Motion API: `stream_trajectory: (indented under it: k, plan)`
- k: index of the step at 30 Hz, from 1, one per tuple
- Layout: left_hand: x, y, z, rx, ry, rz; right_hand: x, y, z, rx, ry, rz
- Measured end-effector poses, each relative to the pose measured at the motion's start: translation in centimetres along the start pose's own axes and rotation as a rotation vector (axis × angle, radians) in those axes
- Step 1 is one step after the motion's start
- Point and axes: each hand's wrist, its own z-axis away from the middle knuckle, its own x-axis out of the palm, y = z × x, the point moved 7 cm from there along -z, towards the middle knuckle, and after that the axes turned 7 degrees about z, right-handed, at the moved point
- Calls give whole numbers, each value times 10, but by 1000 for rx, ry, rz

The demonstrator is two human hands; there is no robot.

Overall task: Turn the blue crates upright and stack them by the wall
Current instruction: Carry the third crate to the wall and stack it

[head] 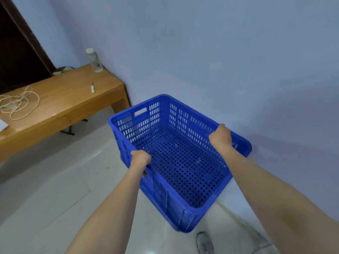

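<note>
**Blue crate held upright by both hands beside the wall**

Blue crate, seen from above by the person holding it, sits upright with its open top facing up and its perforated bottom visible inside. Nearest the viewer, two bare forearms reach forward. At the bottom edge, a grey shoe shows on the pale tiled floor. The left hand curls its fingers over the crate's near-left rim, gripping it. The right hand is wrapped over the far-right rim, gripping that side, close to the wall. Whether the crate rests on the floor or is lifted just off it cannot be told. Its right side lies just beside the pale blue wall. Further away to the left, a wooden bench stands against the same wall. On the bench lie a loose coil of pale cord, a small pale object and, at the far end, a clear plastic bottle standing upright. A dark door fills the far left corner.
</note>
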Motion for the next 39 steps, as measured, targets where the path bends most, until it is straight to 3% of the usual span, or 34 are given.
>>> stream_trajectory:
  k: [7, 11, 15, 20, 25, 31, 39]
  plan:
    - [-33, 26, 22, 187, -40, -599, -5, 56, 72, 372, 90, 133]
    - [-43, 60, 17, 341, 13, -648, 16, 88, 81, 588, 22, -88]
    - [-36, 77, -3, 374, -67, -646, 32, 89, 73, 631, -36, -269]
    - [-49, 102, -36, 519, 63, -735, 43, 95, 69, 668, -43, -193]
    - [-76, 118, -80, 537, 119, -698, 42, 97, 58, 730, -64, -204]
    - [-109, 157, -136, 615, 202, -679, 39, 96, 46, 736, -88, -30]
    - [-87, 208, -202, 757, 99, -832, 30, 77, 71, 877, 16, -135]
